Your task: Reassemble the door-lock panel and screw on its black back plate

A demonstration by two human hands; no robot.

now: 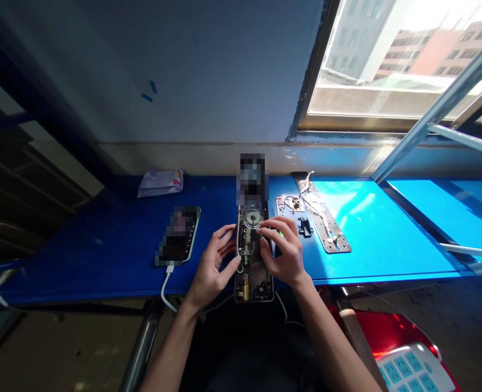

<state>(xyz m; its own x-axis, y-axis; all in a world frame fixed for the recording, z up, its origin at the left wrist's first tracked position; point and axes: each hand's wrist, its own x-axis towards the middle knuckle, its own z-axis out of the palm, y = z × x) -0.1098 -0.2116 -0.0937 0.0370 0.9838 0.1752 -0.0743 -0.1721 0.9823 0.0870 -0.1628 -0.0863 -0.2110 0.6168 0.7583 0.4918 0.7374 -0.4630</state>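
An opened door-lock body (252, 272) lies lengthwise on the blue bench (102, 256), its gears and brass parts exposed. My left hand (214, 267) rests against its left edge, fingers curled, thumb tip on the inner mechanism. My right hand (284, 247) reaches over from the right, its fingers pinched on a small part beside the round metal gear (252, 220) near the top. What sits in that pinch is too small to make out.
A phone (179, 235) on a white cable lies left of the lock. A metal mounting plate (321, 215), a small circuit board (290, 205) and a black clip (305, 226) lie to the right. A tissue pack (161, 182) sits at the back left. A red device (404, 354) is below right.
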